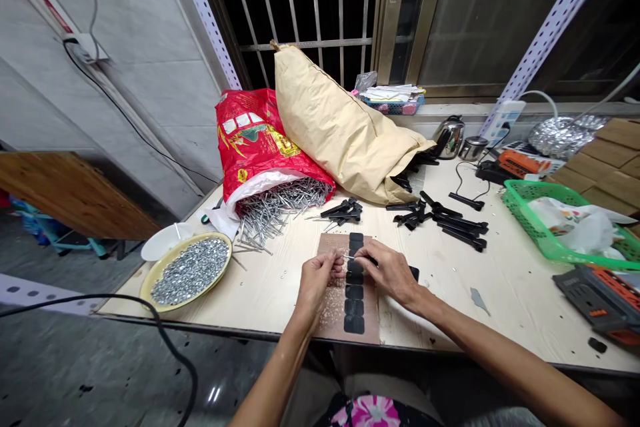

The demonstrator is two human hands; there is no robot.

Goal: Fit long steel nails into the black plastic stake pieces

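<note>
Both hands meet over a brown board (367,307) at the table's front edge; a strip of black pads (355,291) runs down it. My left hand (316,278) has its fingers curled and pinched on a thin metal pin (349,257). My right hand (387,269) is closed too, its fingertips touching the pin's other end, with a black plastic piece (414,273) partly hidden beneath it. A pile of long metal pins (273,210) spills from a red bag (253,140) to the left. Black plastic parts (453,217) lie scattered beyond my right hand.
A yellow plate (173,297) of small metal pieces stands at front left, next to a white dish (160,243). A tan sack (340,127) lies at the back. A green basket (540,233) and an orange-grey case (600,300) stand at the right. A black cable (150,323) hangs off the left.
</note>
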